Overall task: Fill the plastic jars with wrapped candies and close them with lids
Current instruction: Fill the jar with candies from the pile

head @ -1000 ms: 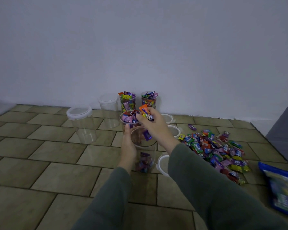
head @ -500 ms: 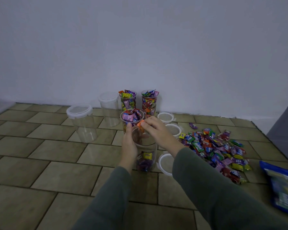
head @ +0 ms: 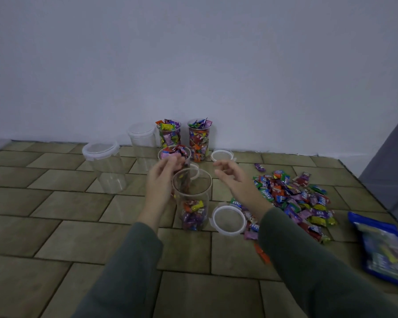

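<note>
Head view, looking down at a tiled floor by a pale wall. Left hand beside the open jar, fingers loosely curved, holding nothing; contact with the jar wall hard to tell. Right hand raised just right of the jar mouth, fingers relaxed and spread, empty. Jar upright, uncapped, only its bottom part filled with wrapped candies. Loose lid flat on the floor, just right of the jar. Candy pile spread farther right, blue bag near the right edge. Behind: three full uncapped jars, two empty lidded jars to the left, more lids beside them.
</note>
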